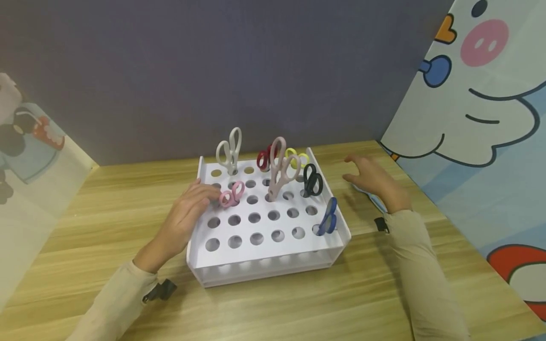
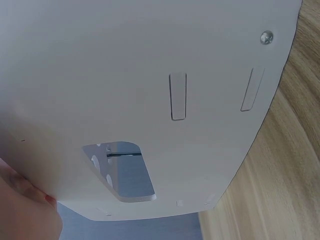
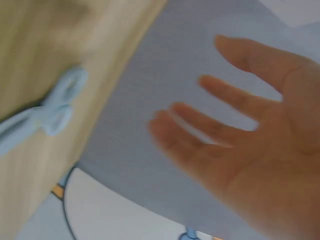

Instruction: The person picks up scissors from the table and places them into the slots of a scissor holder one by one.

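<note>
My left hand (image 1: 185,215) rests over the left side wall of a white rack (image 1: 264,248) with round holes, its fingertips beside small pink scissors (image 1: 230,198). In the left wrist view the wall's outer face fills most of the picture, and only part of that hand shows. To the right of the rack, my right hand (image 1: 375,182) hovers with fingers spread and nothing in them. Light-blue scissors (image 3: 36,119) lie on the table by it, partly hidden under the forearm in the head view.
White scissors (image 1: 232,154), red scissors (image 1: 263,160), large pale pink scissors (image 1: 277,175), yellow scissors (image 1: 304,157), black scissors (image 1: 313,181) and blue scissors (image 1: 328,220) stand handles up in the rack. A grey panel (image 1: 213,71) closes the back of the wooden table (image 1: 298,308).
</note>
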`<control>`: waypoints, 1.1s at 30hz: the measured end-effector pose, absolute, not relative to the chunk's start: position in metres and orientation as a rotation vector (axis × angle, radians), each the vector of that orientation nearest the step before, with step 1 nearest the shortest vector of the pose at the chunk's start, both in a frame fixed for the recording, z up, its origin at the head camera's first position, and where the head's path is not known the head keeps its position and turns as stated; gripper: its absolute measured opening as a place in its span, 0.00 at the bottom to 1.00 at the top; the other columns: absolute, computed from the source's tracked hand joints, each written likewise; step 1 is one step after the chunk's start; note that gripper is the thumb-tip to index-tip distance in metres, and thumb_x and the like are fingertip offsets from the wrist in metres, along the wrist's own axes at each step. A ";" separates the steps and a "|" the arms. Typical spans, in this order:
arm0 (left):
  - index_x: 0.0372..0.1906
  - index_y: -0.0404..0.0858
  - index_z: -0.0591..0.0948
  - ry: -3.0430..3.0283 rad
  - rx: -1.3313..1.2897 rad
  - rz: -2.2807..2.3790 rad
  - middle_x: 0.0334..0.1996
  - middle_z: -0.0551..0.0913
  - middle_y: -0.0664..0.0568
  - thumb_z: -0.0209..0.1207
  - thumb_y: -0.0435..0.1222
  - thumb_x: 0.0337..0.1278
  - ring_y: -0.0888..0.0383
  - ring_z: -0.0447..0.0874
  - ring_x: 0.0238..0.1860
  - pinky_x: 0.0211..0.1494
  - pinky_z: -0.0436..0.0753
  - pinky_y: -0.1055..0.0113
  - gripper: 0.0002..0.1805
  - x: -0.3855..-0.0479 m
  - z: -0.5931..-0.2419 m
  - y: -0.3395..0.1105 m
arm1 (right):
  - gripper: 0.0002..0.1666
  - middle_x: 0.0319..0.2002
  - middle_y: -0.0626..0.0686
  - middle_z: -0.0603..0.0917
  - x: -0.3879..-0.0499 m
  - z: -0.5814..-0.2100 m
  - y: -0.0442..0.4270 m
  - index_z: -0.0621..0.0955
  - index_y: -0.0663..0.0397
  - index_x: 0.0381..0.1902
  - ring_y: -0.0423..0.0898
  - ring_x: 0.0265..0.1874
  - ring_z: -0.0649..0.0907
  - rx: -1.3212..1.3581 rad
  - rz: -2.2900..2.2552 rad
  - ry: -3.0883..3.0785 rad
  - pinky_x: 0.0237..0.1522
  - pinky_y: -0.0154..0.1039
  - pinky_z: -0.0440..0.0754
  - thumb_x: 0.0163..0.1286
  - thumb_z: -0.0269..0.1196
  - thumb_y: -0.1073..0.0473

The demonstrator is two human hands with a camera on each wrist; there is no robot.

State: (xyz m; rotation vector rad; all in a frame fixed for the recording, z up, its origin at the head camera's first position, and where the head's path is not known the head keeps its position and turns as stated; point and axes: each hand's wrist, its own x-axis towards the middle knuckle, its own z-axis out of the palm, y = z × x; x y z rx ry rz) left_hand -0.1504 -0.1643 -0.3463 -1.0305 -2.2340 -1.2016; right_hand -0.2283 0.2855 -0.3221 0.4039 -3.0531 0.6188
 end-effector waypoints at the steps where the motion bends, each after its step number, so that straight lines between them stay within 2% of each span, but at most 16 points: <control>1: 0.48 0.30 0.83 -2.239 -1.032 -1.195 0.50 0.85 0.42 0.42 0.25 0.69 0.41 0.76 0.58 0.79 0.49 0.51 0.18 -0.151 -0.347 -0.165 | 0.32 0.67 0.73 0.68 -0.230 -0.324 0.287 0.66 0.71 0.68 0.71 0.67 0.65 0.389 0.638 -3.046 0.69 0.65 0.62 0.72 0.60 0.60; 5: 0.48 0.30 0.83 -2.259 -1.041 -1.172 0.51 0.84 0.41 0.42 0.25 0.70 0.42 0.76 0.59 0.80 0.49 0.53 0.17 -0.152 -0.346 -0.166 | 0.32 0.67 0.73 0.66 -0.236 -0.335 0.294 0.66 0.69 0.69 0.71 0.67 0.64 0.360 0.664 -2.990 0.69 0.66 0.61 0.72 0.60 0.61; 10: 0.48 0.30 0.83 -2.253 -1.035 -1.186 0.50 0.84 0.41 0.42 0.25 0.69 0.42 0.76 0.58 0.79 0.50 0.50 0.18 -0.152 -0.347 -0.166 | 0.32 0.65 0.75 0.69 -0.241 -0.346 0.301 0.68 0.71 0.67 0.72 0.66 0.65 0.369 0.640 -2.932 0.69 0.66 0.61 0.69 0.61 0.63; 14: 0.48 0.29 0.83 -2.259 -1.028 -1.187 0.50 0.84 0.41 0.42 0.25 0.69 0.41 0.76 0.58 0.80 0.49 0.53 0.17 -0.152 -0.348 -0.166 | 0.31 0.66 0.74 0.68 -0.244 -0.350 0.303 0.68 0.70 0.67 0.72 0.67 0.64 0.348 0.655 -2.948 0.69 0.66 0.59 0.70 0.60 0.63; 22: 0.48 0.29 0.83 -2.258 -1.034 -1.177 0.51 0.84 0.40 0.42 0.25 0.70 0.42 0.76 0.58 0.80 0.49 0.53 0.18 -0.152 -0.347 -0.166 | 0.37 0.67 0.77 0.64 -0.245 -0.357 0.306 0.61 0.73 0.71 0.74 0.67 0.62 0.312 0.583 -3.140 0.69 0.68 0.59 0.72 0.58 0.60; 26: 0.48 0.30 0.83 -2.251 -1.035 -1.180 0.50 0.84 0.41 0.42 0.25 0.70 0.41 0.77 0.58 0.79 0.50 0.49 0.18 -0.151 -0.346 -0.165 | 0.39 0.69 0.77 0.61 -0.245 -0.364 0.308 0.58 0.72 0.73 0.75 0.68 0.60 0.255 0.600 -3.274 0.70 0.68 0.57 0.73 0.58 0.57; 29: 0.48 0.29 0.83 -2.235 -1.032 -1.193 0.49 0.85 0.41 0.42 0.24 0.69 0.42 0.77 0.57 0.79 0.51 0.49 0.18 -0.151 -0.345 -0.164 | 0.39 0.69 0.76 0.62 -0.245 -0.369 0.309 0.60 0.72 0.72 0.75 0.68 0.61 0.236 0.604 -3.326 0.70 0.68 0.58 0.72 0.58 0.55; 33: 0.47 0.29 0.83 -2.217 -1.020 -1.216 0.49 0.85 0.42 0.43 0.24 0.68 0.42 0.77 0.57 0.79 0.50 0.54 0.18 -0.150 -0.345 -0.163 | 0.35 0.66 0.76 0.66 -0.245 -0.372 0.311 0.65 0.71 0.68 0.75 0.65 0.65 0.270 0.581 -3.329 0.67 0.68 0.63 0.71 0.58 0.54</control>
